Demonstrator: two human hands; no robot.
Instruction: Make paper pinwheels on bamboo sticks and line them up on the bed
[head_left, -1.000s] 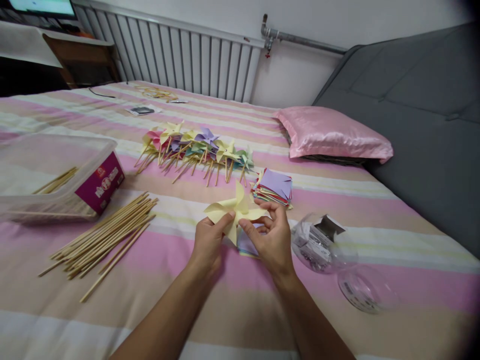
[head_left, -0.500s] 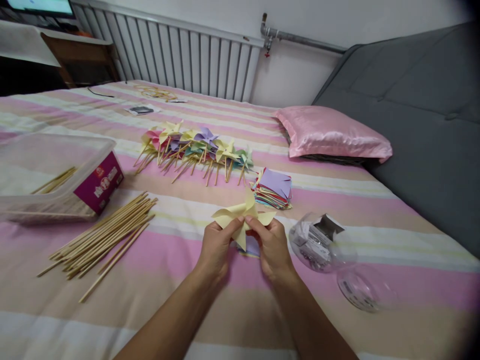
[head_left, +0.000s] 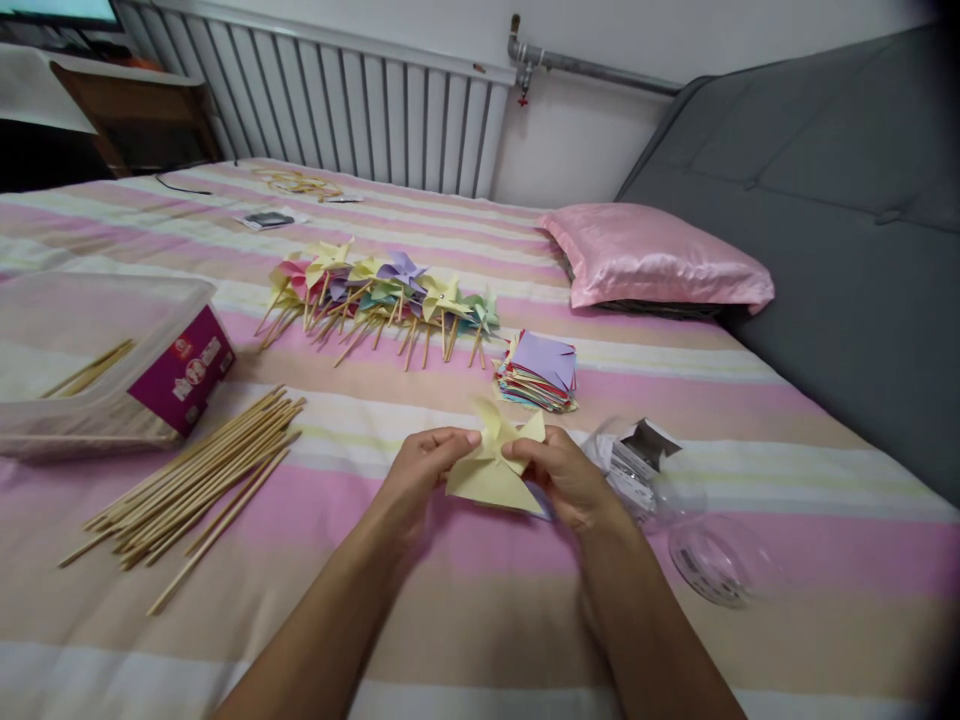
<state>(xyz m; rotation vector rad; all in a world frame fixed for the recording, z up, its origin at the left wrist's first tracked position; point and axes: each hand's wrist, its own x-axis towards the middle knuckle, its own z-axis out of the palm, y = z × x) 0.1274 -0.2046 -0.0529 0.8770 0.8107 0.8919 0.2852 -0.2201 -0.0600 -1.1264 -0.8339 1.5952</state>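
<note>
A yellow paper pinwheel (head_left: 495,465) is pinched between the left hand (head_left: 420,470) and right hand (head_left: 566,478), above the striped bed (head_left: 465,590). Wooden sticks (head_left: 195,480) are laid well left; a clear jar (head_left: 637,470) is just right.

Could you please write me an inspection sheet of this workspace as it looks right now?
Surface: bed with a striped sheet in pink, cream and tan.
Job's things: yellow paper pinwheel pinched between both hands; stack of coloured paper squares just beyond it.
Clutter: loose wooden sticks at left; clear plastic box holding a few more sticks; row of finished pinwheels; clear jar lying on its side, its lid beside it; pink pillow.
Hands: left hand and right hand both grip the pinwheel.
Cables: thin dark cable at the far edge.
Surroundings: white radiator, grey headboard.
</note>
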